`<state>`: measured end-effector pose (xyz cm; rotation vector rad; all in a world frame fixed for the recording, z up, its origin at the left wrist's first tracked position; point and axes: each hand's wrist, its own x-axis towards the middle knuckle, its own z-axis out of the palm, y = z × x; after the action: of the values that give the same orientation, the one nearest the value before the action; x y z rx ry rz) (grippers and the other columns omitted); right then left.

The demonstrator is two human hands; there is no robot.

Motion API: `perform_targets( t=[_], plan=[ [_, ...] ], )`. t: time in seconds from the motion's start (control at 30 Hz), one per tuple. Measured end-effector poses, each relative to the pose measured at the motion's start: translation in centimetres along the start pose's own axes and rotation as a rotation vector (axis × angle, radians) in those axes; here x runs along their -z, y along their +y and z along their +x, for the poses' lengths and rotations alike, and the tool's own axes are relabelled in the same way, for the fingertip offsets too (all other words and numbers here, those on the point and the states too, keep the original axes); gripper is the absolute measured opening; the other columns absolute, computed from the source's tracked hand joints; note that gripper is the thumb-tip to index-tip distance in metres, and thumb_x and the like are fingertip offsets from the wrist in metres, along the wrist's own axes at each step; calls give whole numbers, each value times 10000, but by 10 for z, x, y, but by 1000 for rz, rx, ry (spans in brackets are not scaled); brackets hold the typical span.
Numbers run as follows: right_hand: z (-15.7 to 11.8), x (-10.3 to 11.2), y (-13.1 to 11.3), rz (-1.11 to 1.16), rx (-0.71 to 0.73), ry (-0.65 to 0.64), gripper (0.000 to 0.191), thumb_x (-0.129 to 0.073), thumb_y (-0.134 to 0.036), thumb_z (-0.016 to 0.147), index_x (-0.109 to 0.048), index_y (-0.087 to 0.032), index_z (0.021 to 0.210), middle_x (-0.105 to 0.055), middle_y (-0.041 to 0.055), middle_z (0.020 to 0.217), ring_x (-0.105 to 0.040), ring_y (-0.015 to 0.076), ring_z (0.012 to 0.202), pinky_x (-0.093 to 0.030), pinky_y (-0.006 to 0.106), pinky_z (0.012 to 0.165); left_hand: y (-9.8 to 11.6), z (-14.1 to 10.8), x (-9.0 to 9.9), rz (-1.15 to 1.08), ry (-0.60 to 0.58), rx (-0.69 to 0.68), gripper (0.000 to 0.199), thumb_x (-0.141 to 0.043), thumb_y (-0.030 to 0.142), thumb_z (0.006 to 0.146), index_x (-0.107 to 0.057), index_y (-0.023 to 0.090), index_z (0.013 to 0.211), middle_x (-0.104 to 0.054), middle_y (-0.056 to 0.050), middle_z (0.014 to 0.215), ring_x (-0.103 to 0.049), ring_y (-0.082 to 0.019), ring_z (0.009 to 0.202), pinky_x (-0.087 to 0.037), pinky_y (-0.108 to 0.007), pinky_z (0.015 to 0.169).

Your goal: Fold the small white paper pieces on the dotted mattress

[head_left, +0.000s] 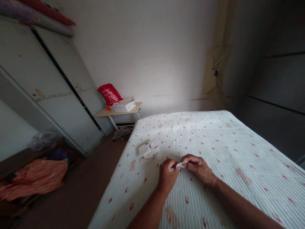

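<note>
Between my left hand (168, 174) and right hand (199, 167), each pinching one end, is a small paper slip (182, 164), just above the dotted bed (202, 136) and near the printed scraps (149, 150). It looks white, thin and creased, its near face shaded, details too small to tell.

Bare from fingertips to forearm
The left grip (167, 175) and right grip (200, 167) are a person's own, uncovered, with slim, rounded fingers (190, 157). Each narrows at a bare wrist (215, 182), then broadens into the smooth, tapering left forearm (150, 208) and right forearm (243, 203), both uncovered as far as they show. Fine marks on the skin are too small to tell.
</note>
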<state>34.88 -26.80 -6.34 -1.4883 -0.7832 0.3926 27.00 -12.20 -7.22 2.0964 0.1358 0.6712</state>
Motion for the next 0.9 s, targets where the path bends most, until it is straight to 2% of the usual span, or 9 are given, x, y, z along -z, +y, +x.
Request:
perform_targets(
  t=[0.27,0.4,0.6,0.9],
  plan=[
    [-1,1,9,18,-109,68,278,-625,-441,732,-648,-166,771,-604,2,692,-534,140,673,-414,256,641,0,-1,2,-95,-36,75,72,-552,153,663,-571,156,594,-546,25,592,-495,-112,606,-372,-200,607],
    [1,1,11,25,-148,78,282,-622,-439,738,-652,-158,752,-589,-11,645,-505,120,607,-395,244,595,-4,-1,2,-197,-87,147,196,-526,277,734,-569,144,596,-482,29,557,-447,-108,580,-339,-203,562],
    [2,1,7,102,-142,43,275,-606,-419,767,-653,-158,841,-600,-11,657,-514,115,605,-402,246,608,-8,0,-2,-346,-116,254,313,-489,393,786,-592,122,667,-506,10,570,-469,-117,576,-350,-207,544],
    [1,0,-3,144,-130,26,270,-610,-420,764,-639,-164,845,-598,-6,684,-517,121,639,-408,252,636,-12,2,-4,-359,-101,290,304,-492,386,777,-586,115,679,-516,-1,580,-474,-120,574,-350,-210,539]
  ],
)
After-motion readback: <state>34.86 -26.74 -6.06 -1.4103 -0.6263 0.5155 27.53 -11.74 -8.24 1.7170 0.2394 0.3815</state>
